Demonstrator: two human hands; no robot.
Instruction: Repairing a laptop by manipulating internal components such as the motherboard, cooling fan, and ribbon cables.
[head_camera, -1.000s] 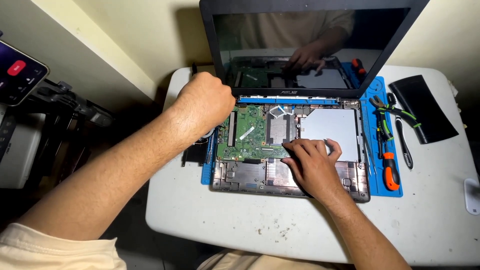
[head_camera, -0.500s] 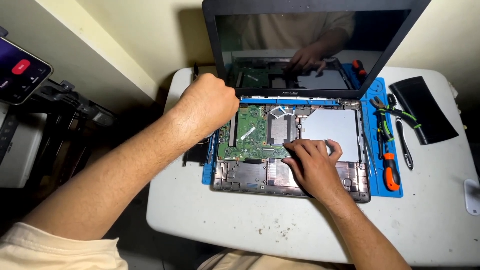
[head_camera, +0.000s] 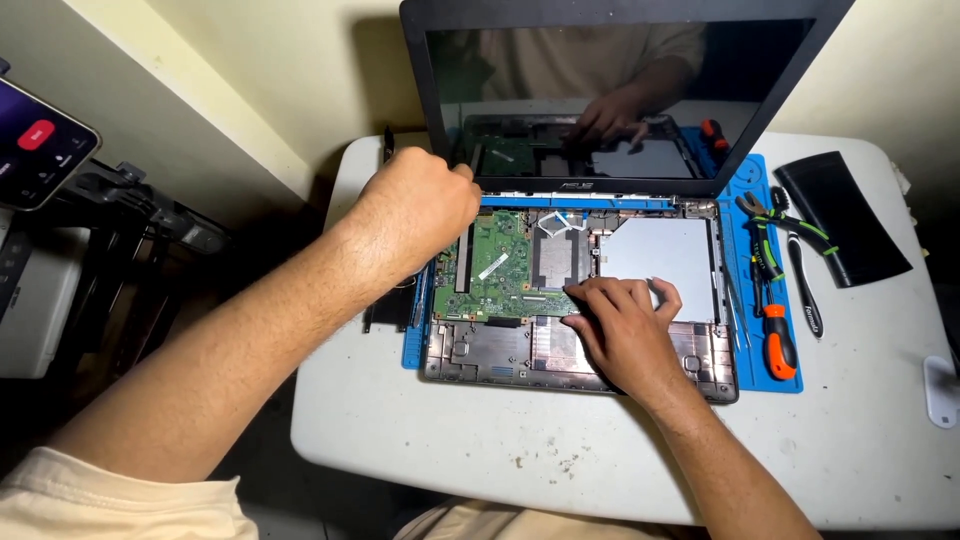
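The white table (head_camera: 480, 450) carries everything, and a blue work mat (head_camera: 772, 375) lies on it so the parts do not slide. On the mat sits an opened laptop (head_camera: 620, 370) with its top cover gone; the dark screen (head_camera: 620, 90) stands upright behind both hands and mirrors them. The green circuit board (head_camera: 500, 265) lies inside the base, between the two hands.

The left hand (head_camera: 415, 215) is clenched at the upper left corner of the base, close to the hinge. Something thin seems to be pinched in it, but the fingers hide it, so I cannot tell what it holds. The right hand (head_camera: 625, 335) is not gripping anything; it lies flat with fingers spread, fingertips at the lower right edge of the board, likely pressing to keep the base steady.

To the right of this hand, just beyond the base, lie green-handled pliers (head_camera: 765, 235) and an orange-handled screwdriver (head_camera: 778, 335), within easy reach. A black pouch (head_camera: 845, 215) lies further right.
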